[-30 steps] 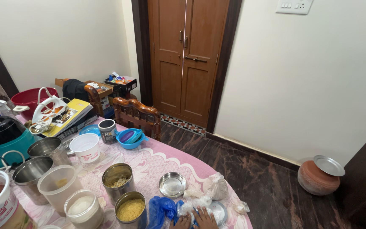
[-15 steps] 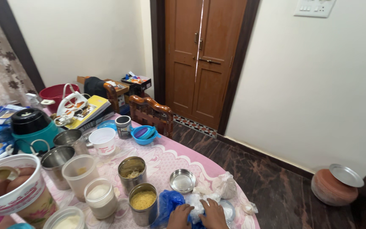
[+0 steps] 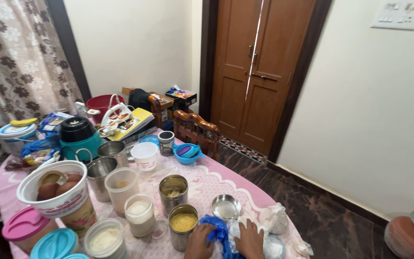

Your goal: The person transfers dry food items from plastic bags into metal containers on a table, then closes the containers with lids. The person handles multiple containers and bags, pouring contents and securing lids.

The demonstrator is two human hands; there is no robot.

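My left hand [image 3: 199, 241] and my right hand [image 3: 249, 240] rest at the near edge of the table on a bundle of blue and clear plastic bags [image 3: 220, 230]. Both sets of fingers press into the bags, gripping them. A steel tin of yellow grains [image 3: 183, 225] stands just left of my left hand. Behind it is another steel tin [image 3: 173, 191]. A small steel lid [image 3: 225, 207] lies just beyond the bags. A knotted white plastic bag [image 3: 275, 218] sits to the right of my right hand.
The pink cloth-covered table [image 3: 207, 178] is crowded with plastic tubs [image 3: 120, 188], steel cups [image 3: 99, 171], a white bucket of round brown items [image 3: 56, 192], a teal cooker [image 3: 76, 139] and a blue bowl [image 3: 187, 153]. A wooden chair [image 3: 195, 129] and a door [image 3: 259, 72] stand beyond. A clay pot [image 3: 408, 237] sits on the floor.
The view has swung left, showing more of the table and the curtain. My hands have come further into view and closed on the plastic bags.
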